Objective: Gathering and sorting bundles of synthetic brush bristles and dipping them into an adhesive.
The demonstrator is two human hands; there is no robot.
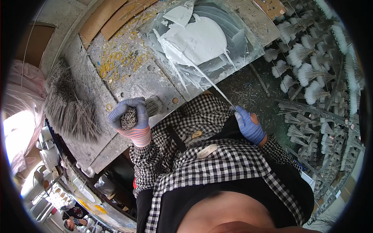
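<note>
My left hand, in a striped glove, is closed round a bundle of grey bristles above the table's near edge; its cut ends show between thumb and fingers. Just beyond the fingers a fanned grey tuft sticks out to the right; I cannot tell whether it is part of the same bundle. My right hand, gloved in blue with a bare fingertip showing, grips a long thin stick. The stick's far end lies in thick white paste, spread over a glass plate on the table.
A large heap of grey bristles lies at the table's left. Yellow rings are scattered beyond my left hand. White fan-shaped tufts hang in rows on racks at the right. Another person shows small at the lower left.
</note>
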